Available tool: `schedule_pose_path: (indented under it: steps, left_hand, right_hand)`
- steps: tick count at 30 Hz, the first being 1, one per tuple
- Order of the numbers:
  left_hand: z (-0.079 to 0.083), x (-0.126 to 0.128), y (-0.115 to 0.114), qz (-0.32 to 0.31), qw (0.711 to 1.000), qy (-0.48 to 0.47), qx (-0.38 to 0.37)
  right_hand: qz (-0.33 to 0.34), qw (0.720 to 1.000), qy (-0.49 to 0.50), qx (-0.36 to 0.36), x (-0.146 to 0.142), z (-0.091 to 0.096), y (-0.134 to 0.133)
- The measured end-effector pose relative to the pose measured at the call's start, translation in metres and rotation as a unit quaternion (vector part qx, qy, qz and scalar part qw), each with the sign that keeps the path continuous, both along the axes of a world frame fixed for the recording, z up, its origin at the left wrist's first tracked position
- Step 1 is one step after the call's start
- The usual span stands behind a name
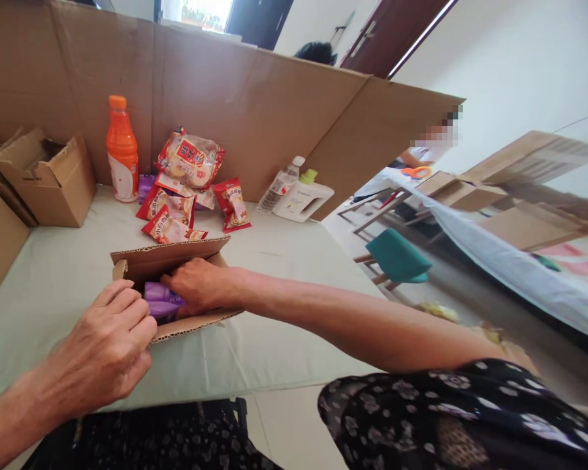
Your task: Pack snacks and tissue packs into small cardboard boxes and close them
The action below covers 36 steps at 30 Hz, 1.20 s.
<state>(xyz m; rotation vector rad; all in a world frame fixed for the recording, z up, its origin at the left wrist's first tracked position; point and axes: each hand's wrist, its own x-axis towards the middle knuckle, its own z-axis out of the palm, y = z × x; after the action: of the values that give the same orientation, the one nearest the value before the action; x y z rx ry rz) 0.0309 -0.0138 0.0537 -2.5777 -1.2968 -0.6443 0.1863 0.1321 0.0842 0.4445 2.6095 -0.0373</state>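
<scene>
An open cardboard box point(176, 256) stands near the front of the table, its far flap raised. My left hand point(115, 336) is closed at the box's left end, its curled fingers on the edge there. Inside the box lies a shiny purple snack packet point(159, 307). My right hand point(200, 284) reaches down into the box from the right, with bent fingers against the packet's right side. Its lower fingers are partly hidden by the box wall.
Behind the box lie several red snack packets point(232, 203) and a rice cracker bag point(191, 160). An orange bottle point(122, 153), a clear bottle point(280, 186) and a white jug point(304, 199) stand farther back. Cardboard boxes point(53, 183) occupy the left; a cardboard screen point(274, 111) closes the rear.
</scene>
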Motion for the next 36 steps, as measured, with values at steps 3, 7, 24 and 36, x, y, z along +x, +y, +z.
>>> schedule_pose_path:
  steps: [3, 7, 24, 36]
  left_hand:
    - [-0.006, -0.002, -0.007, 0.011, 0.998, -0.039, 0.048]
    - [-0.032, -0.004, -0.023, 0.085, 0.972, -0.194, 0.105]
    - [-0.052, -0.002, -0.008, 0.226, 0.942, -0.245, 0.023]
    - [-0.053, -0.013, 0.010, 0.158, 0.964, -0.203, -0.068]
  right_hand:
    - [-0.027, 0.998, 0.023, -0.052, 0.012, 0.011, 0.006]
    - [-0.051, 0.964, 0.243, -0.098, 0.052, 0.030, 0.013]
    - [-0.088, 0.913, 0.381, -0.116, 0.118, -0.028, 0.010]
    - [0.020, 0.946, 0.324, 0.019, 0.100, -0.043, 0.008]
